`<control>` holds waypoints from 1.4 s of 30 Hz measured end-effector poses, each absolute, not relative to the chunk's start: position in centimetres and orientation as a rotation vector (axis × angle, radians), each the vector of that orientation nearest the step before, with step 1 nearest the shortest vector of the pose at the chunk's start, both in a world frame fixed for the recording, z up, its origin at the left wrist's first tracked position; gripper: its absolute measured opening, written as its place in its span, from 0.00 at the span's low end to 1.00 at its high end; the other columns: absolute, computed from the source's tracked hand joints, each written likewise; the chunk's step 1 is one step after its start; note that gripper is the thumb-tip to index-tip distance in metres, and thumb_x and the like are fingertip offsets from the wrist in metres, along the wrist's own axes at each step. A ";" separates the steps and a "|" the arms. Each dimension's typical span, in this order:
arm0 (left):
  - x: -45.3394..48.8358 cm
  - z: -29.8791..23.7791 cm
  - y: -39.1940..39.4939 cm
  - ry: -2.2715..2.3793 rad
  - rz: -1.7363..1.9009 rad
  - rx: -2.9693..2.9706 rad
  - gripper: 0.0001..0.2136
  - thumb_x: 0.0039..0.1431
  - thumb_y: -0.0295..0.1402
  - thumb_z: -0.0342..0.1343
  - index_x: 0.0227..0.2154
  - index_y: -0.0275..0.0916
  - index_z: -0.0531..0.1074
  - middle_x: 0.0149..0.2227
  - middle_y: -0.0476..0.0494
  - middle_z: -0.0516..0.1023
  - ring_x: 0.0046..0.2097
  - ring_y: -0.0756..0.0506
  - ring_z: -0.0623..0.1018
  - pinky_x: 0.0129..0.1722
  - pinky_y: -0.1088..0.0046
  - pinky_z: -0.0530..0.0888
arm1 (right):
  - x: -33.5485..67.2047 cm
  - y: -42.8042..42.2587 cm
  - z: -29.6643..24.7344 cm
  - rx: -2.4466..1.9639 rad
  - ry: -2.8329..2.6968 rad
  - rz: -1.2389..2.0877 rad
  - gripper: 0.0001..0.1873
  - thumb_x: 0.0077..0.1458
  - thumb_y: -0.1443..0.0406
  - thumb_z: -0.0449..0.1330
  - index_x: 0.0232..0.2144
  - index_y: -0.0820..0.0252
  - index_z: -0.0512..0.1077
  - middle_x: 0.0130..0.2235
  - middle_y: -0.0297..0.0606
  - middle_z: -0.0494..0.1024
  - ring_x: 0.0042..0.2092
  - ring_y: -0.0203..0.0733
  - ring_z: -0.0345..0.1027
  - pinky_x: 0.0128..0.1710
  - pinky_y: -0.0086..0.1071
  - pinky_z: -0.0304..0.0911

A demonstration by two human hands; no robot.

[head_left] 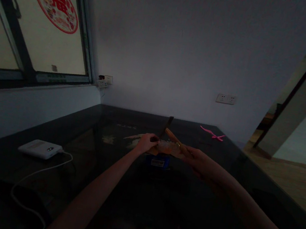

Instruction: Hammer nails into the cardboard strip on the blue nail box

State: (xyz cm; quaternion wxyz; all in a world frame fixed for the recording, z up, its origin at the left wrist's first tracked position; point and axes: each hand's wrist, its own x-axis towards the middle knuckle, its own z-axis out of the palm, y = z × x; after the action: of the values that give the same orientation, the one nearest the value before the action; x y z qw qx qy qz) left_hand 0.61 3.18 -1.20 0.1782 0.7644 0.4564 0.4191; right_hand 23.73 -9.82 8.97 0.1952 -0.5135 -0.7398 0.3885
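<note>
Both my arms reach out over a dark glossy table (106, 149). My left hand (146, 143) is closed around a dark, flat blade-like tool (166, 127) that points up and away. My right hand (196, 158) is closed on an orange-brown stick-like piece (175, 138), held over a pale wrapped or wooden object (166, 148). Under the hands sits a small blue box (158, 160). The room is dim, and details of the held things are hard to make out.
A white power bank (40, 148) with a white cable (35, 177) lies at the left. A pink strip (212, 134) rests at the far right of the table. A window with a red round sticker (55, 4) fills the left wall. A doorway (287, 108) opens at the right.
</note>
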 end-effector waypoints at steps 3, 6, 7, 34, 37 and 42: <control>0.5 -1.3 3.3 1.289 1.188 2.146 0.08 0.47 0.31 0.58 0.31 0.33 0.74 0.32 0.43 0.78 0.35 0.47 0.76 0.37 0.73 0.71 | 23.8 -9.6 9.0 -1.419 -2.047 1.058 0.16 0.53 0.59 0.53 0.42 0.63 0.62 0.18 0.23 0.59 0.13 0.25 0.51 0.11 0.21 0.49; 0.5 -1.4 3.4 1.294 1.178 2.154 0.09 0.47 0.31 0.58 0.32 0.33 0.75 0.32 0.43 0.78 0.36 0.47 0.76 0.37 0.73 0.71 | 23.7 -9.4 8.9 -1.427 -2.092 1.022 0.15 0.53 0.60 0.53 0.41 0.63 0.63 0.18 0.23 0.60 0.13 0.26 0.52 0.11 0.21 0.50; 0.5 -1.3 3.5 1.299 1.169 2.160 0.08 0.47 0.31 0.58 0.31 0.34 0.75 0.32 0.43 0.78 0.36 0.47 0.76 0.37 0.73 0.71 | 23.7 -9.4 8.8 -1.431 -2.119 1.019 0.15 0.53 0.61 0.53 0.42 0.63 0.63 0.18 0.24 0.60 0.13 0.26 0.52 0.11 0.21 0.50; 0.5 -0.7 3.2 1.279 1.097 2.110 0.09 0.45 0.31 0.59 0.30 0.33 0.75 0.31 0.43 0.78 0.34 0.47 0.76 0.37 0.72 0.71 | 24.2 -9.7 8.6 -1.446 -2.107 1.007 0.21 0.51 0.63 0.56 0.48 0.61 0.63 0.19 0.25 0.61 0.14 0.26 0.52 0.11 0.21 0.49; 0.4 -1.0 3.6 1.239 1.099 2.097 0.09 0.45 0.31 0.59 0.30 0.33 0.75 0.31 0.44 0.78 0.34 0.47 0.76 0.36 0.72 0.72 | 24.4 -9.6 8.3 -1.410 -2.107 1.006 0.24 0.50 0.61 0.57 0.50 0.60 0.62 0.19 0.25 0.62 0.14 0.26 0.53 0.11 0.21 0.50; 0.3 -1.5 4.2 1.250 1.096 2.071 0.09 0.44 0.31 0.59 0.30 0.33 0.75 0.31 0.43 0.78 0.34 0.47 0.76 0.37 0.72 0.72 | 24.5 -9.4 8.6 -1.392 -2.112 1.068 0.22 0.51 0.56 0.55 0.47 0.62 0.65 0.17 0.25 0.60 0.14 0.27 0.52 0.10 0.22 0.50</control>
State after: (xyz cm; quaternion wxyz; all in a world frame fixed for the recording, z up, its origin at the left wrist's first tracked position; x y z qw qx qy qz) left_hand 0.30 4.20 -1.51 0.2408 0.7569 0.4568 0.4007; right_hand 24.49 -9.42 8.65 0.1966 -0.4972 -0.7541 0.3813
